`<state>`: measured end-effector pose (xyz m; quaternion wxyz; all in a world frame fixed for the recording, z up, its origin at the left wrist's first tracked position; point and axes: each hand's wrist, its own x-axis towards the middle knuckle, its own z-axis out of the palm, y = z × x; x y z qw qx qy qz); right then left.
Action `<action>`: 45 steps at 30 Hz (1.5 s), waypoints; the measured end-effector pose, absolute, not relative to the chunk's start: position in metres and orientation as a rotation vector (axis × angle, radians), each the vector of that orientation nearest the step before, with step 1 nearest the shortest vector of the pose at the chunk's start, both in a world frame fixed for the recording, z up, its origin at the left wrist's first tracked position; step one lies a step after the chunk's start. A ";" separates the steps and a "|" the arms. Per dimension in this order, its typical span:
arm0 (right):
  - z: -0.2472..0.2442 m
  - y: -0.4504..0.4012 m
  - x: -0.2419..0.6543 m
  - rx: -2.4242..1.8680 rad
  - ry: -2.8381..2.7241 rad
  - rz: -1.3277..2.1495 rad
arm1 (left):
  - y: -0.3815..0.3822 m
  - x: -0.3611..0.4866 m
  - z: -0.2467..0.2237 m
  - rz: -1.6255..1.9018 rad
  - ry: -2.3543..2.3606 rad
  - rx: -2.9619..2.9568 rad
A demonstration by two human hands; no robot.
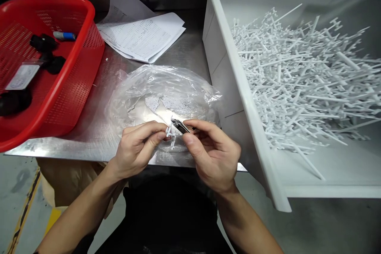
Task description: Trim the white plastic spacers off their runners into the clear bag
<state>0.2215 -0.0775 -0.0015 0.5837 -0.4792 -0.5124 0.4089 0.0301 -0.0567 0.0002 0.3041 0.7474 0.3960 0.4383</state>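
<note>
My left hand (138, 147) pinches a small branched white plastic sprue (172, 131) between thumb and fingertips. In my right hand (212, 152) is a pair of small dark metal nippers (180, 126); the tip reaches the sprue's upper part. Whether the blades touch the plastic I cannot tell, and the rest of the tool is hidden by my fingers. Below both hands a clear plastic bag (143, 81) lies spread on the metal table (98, 143). Pale bits that I cannot make out show in or under the bag.
To the right, a large white bin (228, 61) holds a heap of white plastic sprues (297, 75). At left stands a red perforated basket (74, 83) with black parts (49, 53), a labelled bag (24, 76) and a blue-grey marker (64, 36). Printed papers (145, 33) lie at the back.
</note>
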 end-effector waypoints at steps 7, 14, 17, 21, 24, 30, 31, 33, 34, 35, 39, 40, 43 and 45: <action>-0.004 -0.080 0.223 -1.134 -1.201 0.935 | -0.057 0.029 0.002 1.163 1.029 1.961; -0.004 -0.077 0.221 -1.179 -1.128 0.989 | -0.058 0.028 0.001 1.170 1.061 1.953; -0.002 -0.077 0.222 -1.167 -1.105 1.006 | -0.058 0.028 0.001 1.159 1.048 1.957; -0.002 -0.077 0.222 -1.175 -1.093 1.022 | -0.058 0.028 0.002 1.145 1.071 1.940; -0.002 -0.077 0.221 -1.188 -1.086 1.038 | -0.058 0.029 0.004 1.130 1.086 1.925; -0.002 -0.076 0.221 -1.207 -1.080 1.050 | -0.057 0.028 0.004 1.124 1.095 1.882; -0.002 -0.075 0.221 -1.202 -1.078 1.051 | -0.057 0.028 0.004 1.121 1.099 1.873; -0.002 -0.076 0.221 -1.190 -1.074 1.050 | -0.057 0.028 0.004 1.124 1.099 1.863; -0.002 -0.076 0.221 -1.189 -1.073 1.048 | -0.057 0.028 0.003 1.129 1.094 1.863; -0.002 -0.076 0.221 -1.192 -1.071 1.047 | -0.057 0.028 0.003 1.132 1.087 1.866; -0.003 -0.076 0.221 -1.215 -1.072 1.068 | -0.058 0.028 0.002 1.138 1.067 1.880; -0.004 -0.076 0.221 -1.219 -1.074 1.072 | -0.058 0.028 0.002 1.140 1.073 1.880; -0.005 -0.075 0.221 -1.242 -1.087 1.067 | -0.058 0.027 0.002 1.150 1.088 1.887; -0.005 -0.074 0.221 -1.257 -1.097 1.073 | -0.058 0.027 0.002 1.159 1.076 1.905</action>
